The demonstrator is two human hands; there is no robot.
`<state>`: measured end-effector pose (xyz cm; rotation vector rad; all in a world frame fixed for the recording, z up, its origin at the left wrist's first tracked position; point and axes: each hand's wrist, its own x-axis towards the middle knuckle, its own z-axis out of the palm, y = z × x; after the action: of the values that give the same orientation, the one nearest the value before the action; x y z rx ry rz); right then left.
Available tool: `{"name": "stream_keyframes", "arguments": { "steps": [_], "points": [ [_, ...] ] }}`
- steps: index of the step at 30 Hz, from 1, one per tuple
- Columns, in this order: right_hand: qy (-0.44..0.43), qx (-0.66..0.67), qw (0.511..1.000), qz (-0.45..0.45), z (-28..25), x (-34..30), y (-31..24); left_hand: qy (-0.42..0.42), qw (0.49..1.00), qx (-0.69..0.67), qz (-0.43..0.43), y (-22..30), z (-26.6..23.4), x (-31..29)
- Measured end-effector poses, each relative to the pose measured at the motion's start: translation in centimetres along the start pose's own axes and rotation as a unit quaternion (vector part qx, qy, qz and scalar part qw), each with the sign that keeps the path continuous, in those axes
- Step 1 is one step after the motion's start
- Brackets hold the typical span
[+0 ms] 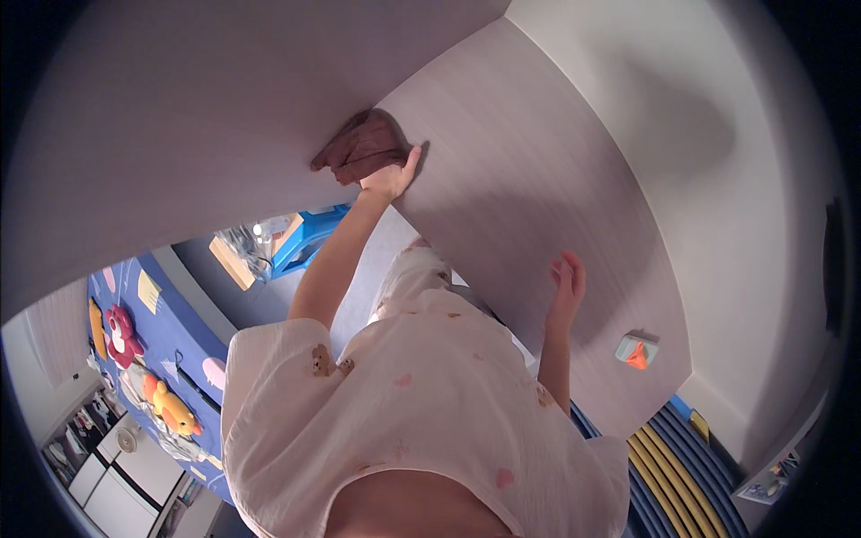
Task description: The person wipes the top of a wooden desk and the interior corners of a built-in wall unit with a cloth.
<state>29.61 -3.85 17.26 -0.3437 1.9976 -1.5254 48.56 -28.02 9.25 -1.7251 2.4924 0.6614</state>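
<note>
A crumpled dark brown cloth [366,143] lies against the wood-grain tabletop [502,134], right where it meets a tall greyish panel [197,117]. My left hand [387,182] is on the cloth; its thumb sticks out over the tabletop and the cloth hides most of the other fingers. Over the tabletop's near right part, my right hand [567,285] is raised with loosely bent fingers and holds nothing. Close to that hand is a small pale box [627,346] with an orange piece [639,356] on it.
A pale wall [708,206] borders the tabletop's right side. Blue and yellow bars [673,466] stand at the lower right. On the left, a blue bed [193,323] carries plush toys [170,408]. Beyond my left arm are a blue stool [305,242] and a wooden box [231,262].
</note>
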Motion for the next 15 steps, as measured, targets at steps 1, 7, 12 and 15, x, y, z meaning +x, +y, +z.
{"name": "stream_keyframes", "arguments": {
  "steps": [1, 7, 12, 15],
  "points": [
    [0.007, 0.002, 1.000, 0.002, 0.1, 0.1, 0.0, -0.004, 1.000, 0.002, 0.007, 0.7, -0.9, 0.5],
    [0.010, -0.029, 0.999, -0.007, 0.3, -0.1, 0.3, 0.044, 0.986, 0.103, 0.122, 2.4, 0.9, 6.8],
    [0.058, -0.033, 0.998, 0.007, -1.4, -2.2, 1.1, -0.133, 0.980, 0.009, 0.145, 7.0, -1.1, 11.3],
    [0.118, -0.023, 0.992, 0.042, -2.4, -4.1, 2.3, 0.000, 0.976, 0.082, 0.204, 9.7, -1.3, 14.4]
  ]
}}
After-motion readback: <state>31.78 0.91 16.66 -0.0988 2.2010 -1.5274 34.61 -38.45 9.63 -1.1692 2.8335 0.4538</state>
